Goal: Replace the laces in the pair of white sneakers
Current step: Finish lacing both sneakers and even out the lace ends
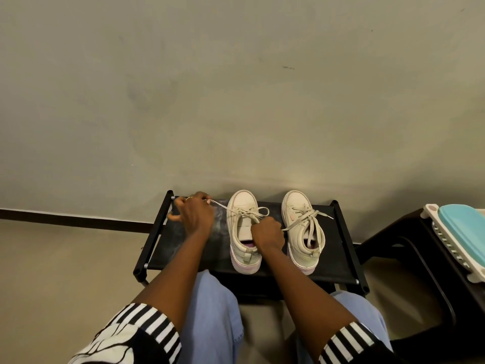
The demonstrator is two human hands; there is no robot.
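Two white sneakers stand side by side, toes toward the wall, on a low black rack [338,261]. The left sneaker [242,232] has a cream lace [223,207] partly undone. My left hand [195,215] pinches one end of that lace and holds it stretched out to the left. My right hand [267,231] grips the right side of the left sneaker at its eyelets, fingers curled over the laces. The right sneaker [303,229] stands apart, its lace [311,219] tied in a loose bow.
The rack stands against a grey wall [236,88] with a dark baseboard. A black stool [409,240] at the right carries a white tray with a turquoise lid [462,232]. My knees in light blue trousers [215,306] are just in front of the rack.
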